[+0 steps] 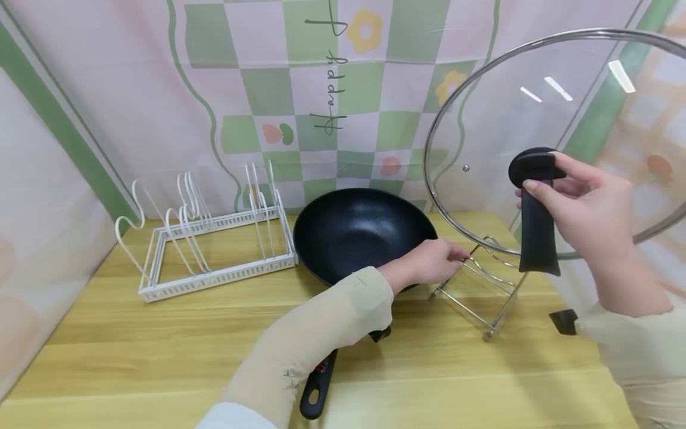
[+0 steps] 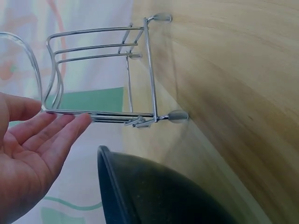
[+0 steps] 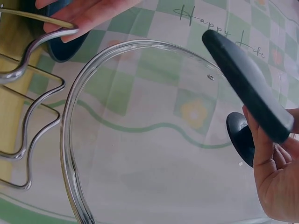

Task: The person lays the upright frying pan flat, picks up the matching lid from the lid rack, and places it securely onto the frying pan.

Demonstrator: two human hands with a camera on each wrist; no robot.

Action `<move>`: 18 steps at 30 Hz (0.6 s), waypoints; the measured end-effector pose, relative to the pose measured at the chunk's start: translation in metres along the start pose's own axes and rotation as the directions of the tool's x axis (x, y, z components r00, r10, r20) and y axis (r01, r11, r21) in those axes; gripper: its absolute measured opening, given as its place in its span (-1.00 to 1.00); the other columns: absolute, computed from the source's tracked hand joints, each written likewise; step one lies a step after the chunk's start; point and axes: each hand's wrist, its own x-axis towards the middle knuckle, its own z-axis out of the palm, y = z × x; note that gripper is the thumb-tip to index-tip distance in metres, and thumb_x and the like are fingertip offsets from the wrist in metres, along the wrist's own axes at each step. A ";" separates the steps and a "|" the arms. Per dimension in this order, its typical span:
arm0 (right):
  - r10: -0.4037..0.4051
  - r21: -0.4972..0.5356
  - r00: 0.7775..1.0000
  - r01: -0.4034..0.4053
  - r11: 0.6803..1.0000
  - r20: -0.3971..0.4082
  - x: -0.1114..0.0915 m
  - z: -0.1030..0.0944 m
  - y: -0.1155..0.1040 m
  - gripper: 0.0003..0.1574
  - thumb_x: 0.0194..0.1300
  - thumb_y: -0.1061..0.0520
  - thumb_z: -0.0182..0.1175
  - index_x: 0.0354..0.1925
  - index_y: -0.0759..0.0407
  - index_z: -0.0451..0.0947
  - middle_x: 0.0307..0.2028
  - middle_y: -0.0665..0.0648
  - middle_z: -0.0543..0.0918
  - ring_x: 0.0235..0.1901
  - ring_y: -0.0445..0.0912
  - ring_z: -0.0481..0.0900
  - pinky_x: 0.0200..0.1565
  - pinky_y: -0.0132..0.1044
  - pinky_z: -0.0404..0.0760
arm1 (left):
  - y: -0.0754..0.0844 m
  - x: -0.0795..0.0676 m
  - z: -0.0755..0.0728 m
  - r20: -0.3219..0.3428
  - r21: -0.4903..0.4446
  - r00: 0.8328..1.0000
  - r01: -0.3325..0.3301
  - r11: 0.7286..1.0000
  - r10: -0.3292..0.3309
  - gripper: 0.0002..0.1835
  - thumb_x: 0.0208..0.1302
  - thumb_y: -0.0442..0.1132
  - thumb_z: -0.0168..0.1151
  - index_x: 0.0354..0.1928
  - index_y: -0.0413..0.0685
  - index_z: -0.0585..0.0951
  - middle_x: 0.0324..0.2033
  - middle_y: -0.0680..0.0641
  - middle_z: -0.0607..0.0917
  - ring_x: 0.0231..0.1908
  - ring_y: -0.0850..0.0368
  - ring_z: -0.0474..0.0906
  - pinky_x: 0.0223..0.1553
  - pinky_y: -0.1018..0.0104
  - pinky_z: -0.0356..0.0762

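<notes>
My right hand (image 1: 595,208) grips the black upright handle (image 1: 538,226) of a large clear glass lid (image 1: 568,119) with a metal rim. The lid is held up on edge above the right side of the table, its rim overlapping a silver wire rack (image 1: 465,308) in the head view. My left hand (image 1: 431,261) reaches across a black wok (image 1: 354,232) and pinches the rack's upper wire between thumb and fingers. In the left wrist view the rack (image 2: 150,70) stands on its small feet, close to the wok's rim (image 2: 105,154).
A white dish-style rack (image 1: 214,277) with upright wire dividers stands left of the wok on the wood table (image 1: 161,357). The wok's long black handle (image 1: 318,387) points toward the front edge. A checked green and white cloth (image 1: 311,89) hangs behind.
</notes>
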 end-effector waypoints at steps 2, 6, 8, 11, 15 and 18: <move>0.004 -0.023 1.000 -0.004 1.000 -0.002 0.001 0.002 -0.001 -0.35 0.19 0.50 0.36 0.25 0.30 0.57 -0.43 -0.09 0.78 -0.58 -0.22 0.73 -0.44 -0.48 0.65 | 0.000 -0.002 -0.003 -0.003 -0.006 1.000 -0.002 1.000 0.002 -0.65 0.57 -0.18 0.09 0.29 0.06 0.64 0.11 0.16 0.71 0.08 0.43 0.56 -0.01 0.67 0.39; 0.033 -0.030 0.999 -0.033 0.999 0.009 0.004 0.005 -0.004 -0.23 0.21 0.47 0.37 0.36 0.51 0.37 -0.43 -0.12 0.77 -0.58 -0.22 0.73 -0.44 -0.47 0.65 | 0.000 -0.008 -0.016 -0.012 -0.039 1.000 -0.004 0.999 0.004 -0.65 0.59 -0.18 0.07 0.29 0.02 0.64 0.11 0.13 0.71 0.05 0.39 0.59 -0.05 0.62 0.43; 0.053 -0.028 0.998 -0.052 0.998 0.021 0.005 0.006 -0.006 -0.19 0.23 0.45 0.37 0.38 0.53 0.32 -0.43 -0.12 0.77 -0.58 -0.22 0.73 -0.44 -0.47 0.65 | 0.000 -0.011 -0.024 -0.021 -0.053 1.000 -0.013 0.998 0.012 -0.65 0.60 -0.19 0.06 0.30 0.01 0.63 0.11 0.11 0.71 0.04 0.36 0.60 -0.05 0.60 0.45; 0.070 -0.018 0.997 -0.069 0.997 0.033 0.006 0.007 -0.008 -0.17 0.24 0.43 0.37 0.41 0.51 0.29 -0.44 -0.11 0.77 -0.58 -0.20 0.73 -0.44 -0.46 0.66 | -0.002 -0.016 -0.036 -0.048 -0.057 0.998 -0.042 0.997 0.039 -0.65 0.60 -0.21 0.05 0.30 -0.02 0.62 0.11 0.07 0.72 0.02 0.35 0.61 -0.05 0.59 0.45; 0.070 -0.060 0.997 -0.067 0.996 0.036 0.007 0.010 -0.008 -0.18 0.25 0.41 0.38 0.41 0.49 0.30 -0.45 -0.14 0.77 -0.59 -0.22 0.73 -0.45 -0.47 0.65 | -0.007 -0.024 -0.047 -0.107 -0.074 0.992 -0.075 0.994 0.067 -0.66 0.60 -0.22 0.07 0.27 -0.03 0.64 0.10 0.04 0.72 0.03 0.29 0.62 -0.01 0.56 0.47; 0.067 -0.034 0.997 -0.065 0.997 0.045 0.007 0.013 -0.006 -0.19 0.25 0.42 0.38 0.40 0.48 0.32 -0.45 -0.12 0.77 -0.60 -0.20 0.73 -0.47 -0.46 0.65 | -0.014 -0.030 -0.053 -0.176 -0.096 0.981 -0.097 0.991 0.079 -0.69 0.58 -0.23 0.10 0.23 -0.07 0.66 0.07 0.00 0.73 0.02 0.25 0.62 0.00 0.54 0.48</move>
